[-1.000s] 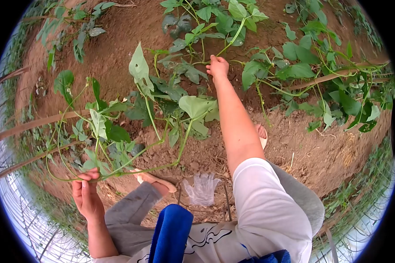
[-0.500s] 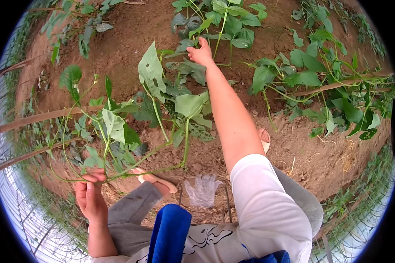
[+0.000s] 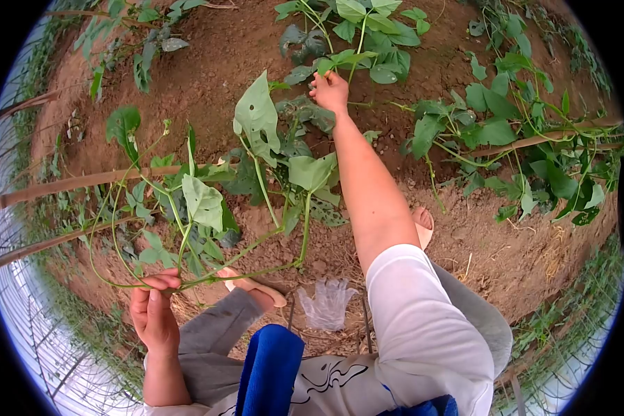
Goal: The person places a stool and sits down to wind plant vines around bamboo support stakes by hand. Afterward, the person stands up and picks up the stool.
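Observation:
At the lower left, my left hand [image 3: 157, 315] pinches a long green vine [image 3: 256, 271] between thumb and fingers. The vine runs right from the hand and bears broad leaves, some with holes, such as the pale leaf [image 3: 202, 202]. My right hand [image 3: 330, 91] reaches out at the top centre with its fingers bent together at the lower leaves of a green plant [image 3: 388, 38]. What those fingers hold, if anything, is too small to make out. A large holed leaf [image 3: 258, 119] stands upright left of my right forearm.
Brown soil [image 3: 208, 76] lies around the plants. More vines [image 3: 492, 132] grow at the right along a wooden pole [image 3: 534, 141]. Another pole [image 3: 69, 184] crosses the left side. A clear plastic glove [image 3: 327, 305] lies on the ground between my feet. Thin rods stand beside it.
My right hand moved up and left to the leaves of the far plant, opened its fingers there, then drew them together. My left hand kept its pinch on the vine and shifted slightly right.

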### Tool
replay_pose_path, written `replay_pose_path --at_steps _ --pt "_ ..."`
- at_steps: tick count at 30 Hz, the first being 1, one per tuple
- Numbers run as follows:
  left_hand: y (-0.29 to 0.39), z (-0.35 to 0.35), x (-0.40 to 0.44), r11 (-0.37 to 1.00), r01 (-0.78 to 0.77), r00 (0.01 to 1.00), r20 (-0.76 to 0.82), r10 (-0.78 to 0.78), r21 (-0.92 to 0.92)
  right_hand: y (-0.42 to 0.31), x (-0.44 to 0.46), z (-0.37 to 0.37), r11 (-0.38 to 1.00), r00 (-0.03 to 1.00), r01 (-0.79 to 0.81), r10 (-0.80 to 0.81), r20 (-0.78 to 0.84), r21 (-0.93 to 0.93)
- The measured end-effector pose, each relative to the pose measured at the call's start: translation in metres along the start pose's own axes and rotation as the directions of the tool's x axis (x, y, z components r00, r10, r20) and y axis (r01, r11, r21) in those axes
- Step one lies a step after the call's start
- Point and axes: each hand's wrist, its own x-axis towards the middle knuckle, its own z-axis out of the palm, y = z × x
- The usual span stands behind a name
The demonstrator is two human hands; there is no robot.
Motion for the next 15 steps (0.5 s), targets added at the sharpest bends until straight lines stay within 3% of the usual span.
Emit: replay_pose_path --at_steps 7,9,10,12,13,15 --pt "0.001 0.005 0.003 1.000 0.005 0.999 0.037 -0.006 0.023 -0.011 -0.007 -0.007 0.997 1.000 -0.012 0.013 0.012 -0.071" --pt "0.001 0.006 0.003 0.999 0.007 0.999 0.042 -0.009 0.048 -0.013 -0.006 -0.007 0.997 0.987 0.035 -0.022 0.159 -0.074" --pt "0.001 0.007 0.003 0.999 0.007 0.999 0.042 -0.009 0.048 -0.015 -0.006 -0.008 0.997 0.987 0.035 -0.023 0.158 -0.074" --pt "0.001 0.009 0.004 1.000 0.001 1.000 0.022 -0.002 0.021 -0.016 -0.005 -0.009 0.987 0.967 -0.021 0.061 0.249 -0.161" --pt "0.002 0.010 0.004 1.000 0.003 1.000 0.020 -0.003 0.021 -0.009 -0.009 -0.006 0.982 0.997 0.031 -0.016 0.078 -0.189" --pt "0.002 0.011 0.005 0.998 -0.052 0.997 0.054 0.050 0.038 -0.004 -0.016 -0.015 0.991 0.996 0.014 -0.003 0.089 -0.131"
